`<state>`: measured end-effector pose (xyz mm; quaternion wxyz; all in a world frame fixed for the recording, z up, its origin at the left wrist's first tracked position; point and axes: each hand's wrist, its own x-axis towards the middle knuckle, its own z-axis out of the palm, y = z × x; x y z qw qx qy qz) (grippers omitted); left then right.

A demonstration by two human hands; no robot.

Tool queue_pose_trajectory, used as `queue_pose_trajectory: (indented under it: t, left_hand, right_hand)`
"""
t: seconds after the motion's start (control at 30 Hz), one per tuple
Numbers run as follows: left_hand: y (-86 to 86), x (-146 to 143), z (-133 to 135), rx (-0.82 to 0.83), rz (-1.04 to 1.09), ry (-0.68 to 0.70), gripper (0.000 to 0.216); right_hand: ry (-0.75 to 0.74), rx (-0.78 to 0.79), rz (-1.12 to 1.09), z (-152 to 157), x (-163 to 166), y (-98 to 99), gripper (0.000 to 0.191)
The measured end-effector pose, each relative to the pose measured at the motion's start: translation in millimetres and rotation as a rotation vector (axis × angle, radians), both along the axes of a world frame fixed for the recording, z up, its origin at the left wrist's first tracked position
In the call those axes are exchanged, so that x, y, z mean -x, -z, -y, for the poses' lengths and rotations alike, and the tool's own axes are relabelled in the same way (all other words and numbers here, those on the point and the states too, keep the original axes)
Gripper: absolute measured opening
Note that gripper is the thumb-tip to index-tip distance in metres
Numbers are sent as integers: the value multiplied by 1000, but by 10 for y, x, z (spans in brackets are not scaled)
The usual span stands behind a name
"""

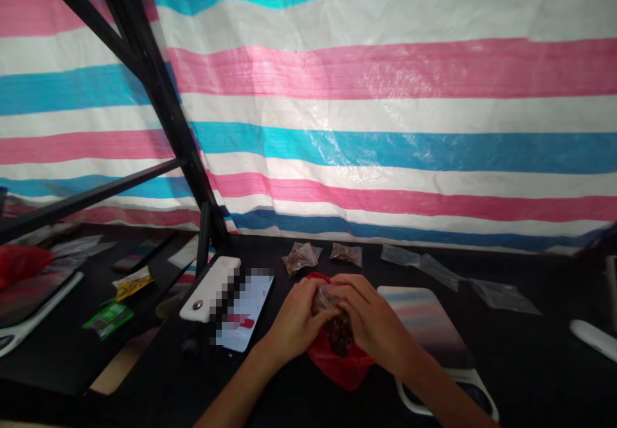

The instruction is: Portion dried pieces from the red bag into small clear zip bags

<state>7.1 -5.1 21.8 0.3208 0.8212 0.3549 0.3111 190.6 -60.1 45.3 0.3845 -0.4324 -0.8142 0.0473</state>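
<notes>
Both my hands meet in front of me over a red plastic bag point(340, 369) on the black table. My left hand point(296, 315) pinches the left side of a small clear plastic bag point(328, 297) near its top. From the other side, the fingers of my right hand point(369, 312) close on the same bag. Dark brown dried bits point(340, 337) show below my fingers, against the red bag; whether they are inside the clear bag cannot be made out. Beyond my hands lie small filled clear bags point(299, 258) and another filled bag point(346, 254).
A kitchen scale point(427, 319) with a shiny plate stands right of my hands. Flat clear bags point(501, 294) lie at the back right. Left are a phone point(248, 319) and a white power bank point(212, 286). A black metal frame point(168, 113) rises beside a striped sheet point(385, 113).
</notes>
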Motion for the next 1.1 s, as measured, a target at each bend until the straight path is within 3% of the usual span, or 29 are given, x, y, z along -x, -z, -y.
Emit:
queue_pose_trajectory:
  t: [0.1, 0.3, 0.5, 0.63, 0.9, 1.0, 1.1]
  left_hand:
    - [-33, 9, 21, -15, 18, -6, 24]
    - [-57, 6, 45, 7, 7, 57, 27]
    - [-75, 2, 33, 108, 107, 43, 23]
    - [-103, 17, 26, 108, 117, -42, 21]
    - [-82, 54, 14, 73, 144, -116, 23]
    - [-111, 70, 45, 28, 128, -85, 21]
    - [-150, 85, 78, -11, 112, -40, 17]
  right_hand:
    - [-11, 13, 26, 30, -20, -66, 34]
    - [94, 278, 45, 43, -71, -84, 15]
    - [75, 57, 27, 6, -71, -19, 29]
    - [146, 130, -36, -13, -166, -87, 34]
    - [140, 359, 165, -66, -322, -82, 35]
    - [144, 309, 127, -43, -293, -132, 33]
    - [206, 160, -13, -28, -274, -200, 33]
